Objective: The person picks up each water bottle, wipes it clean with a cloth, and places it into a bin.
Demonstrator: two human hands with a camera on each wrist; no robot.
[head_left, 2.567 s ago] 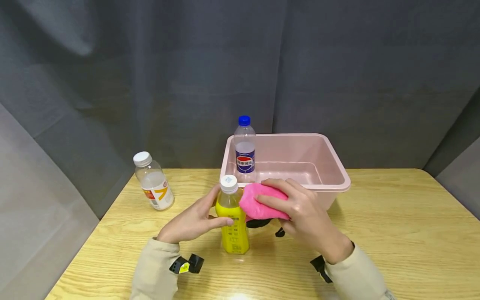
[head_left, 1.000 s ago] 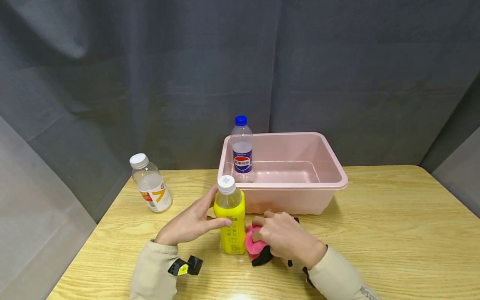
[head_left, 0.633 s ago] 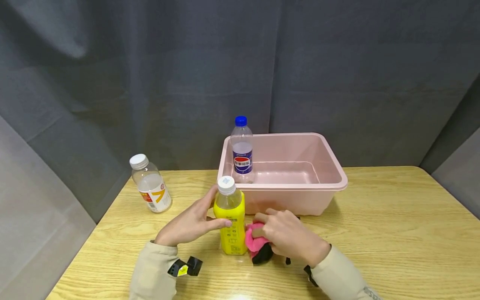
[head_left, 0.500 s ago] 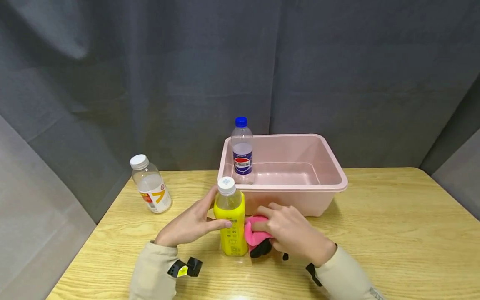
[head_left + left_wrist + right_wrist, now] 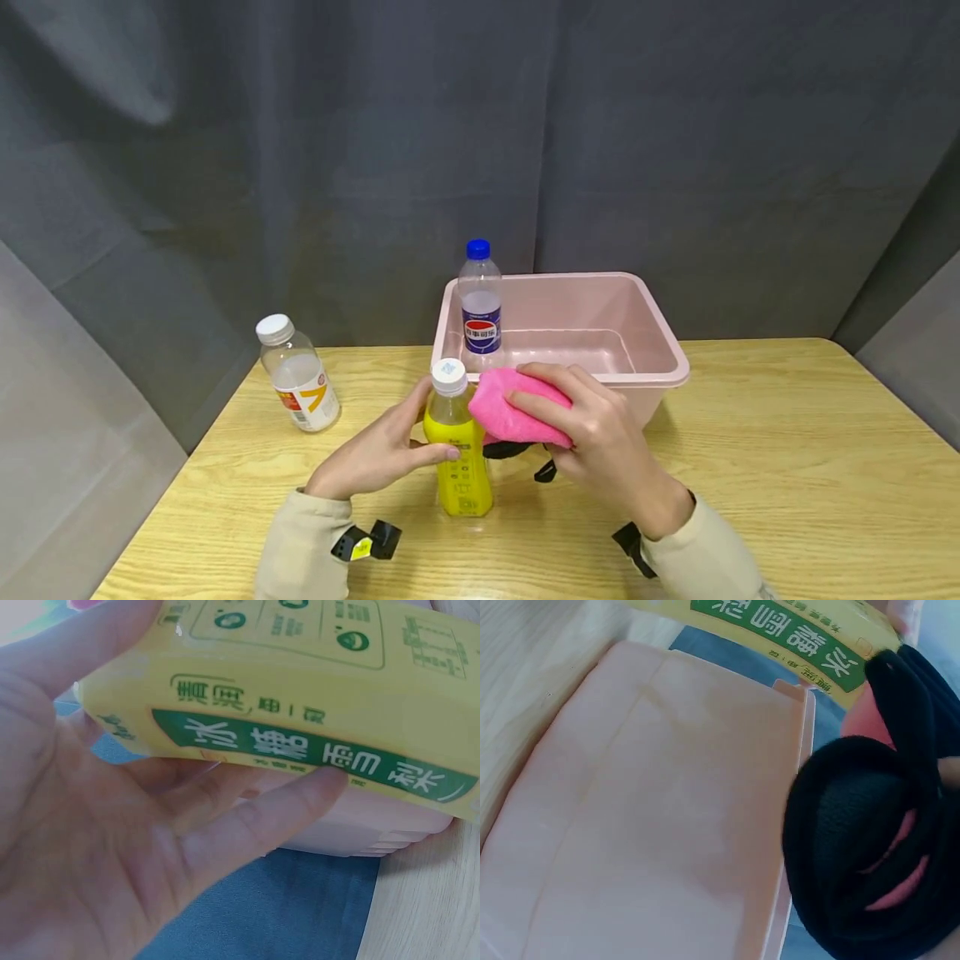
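Observation:
A yellow-labelled drink bottle (image 5: 465, 471) with a white cap stands on the wooden table, leaning slightly left. My left hand (image 5: 382, 450) holds it from the left, thumb across the front and fingers on the far side. In the left wrist view, fingertips press the green band of the label. My right hand (image 5: 607, 433) grips a bunched pink cloth (image 5: 517, 408) against the bottle's upper right side. Black parts of the cloth (image 5: 855, 825) fold and hang beneath that hand in the right wrist view. The right fingertips are partly hidden in the cloth.
Behind the hands sits a pale pink plastic tub (image 5: 645, 379). A clear bottle with a blue cap (image 5: 480, 325) stands upright in its left end. Another white-capped bottle (image 5: 303, 392) stands on the table at the left. A grey curtain (image 5: 375, 167) hangs behind the table.
My right hand took the cloth down to the bottle's base, then brought it back up to the shoulder. The left hand stayed on the bottle, which now leans slightly left.

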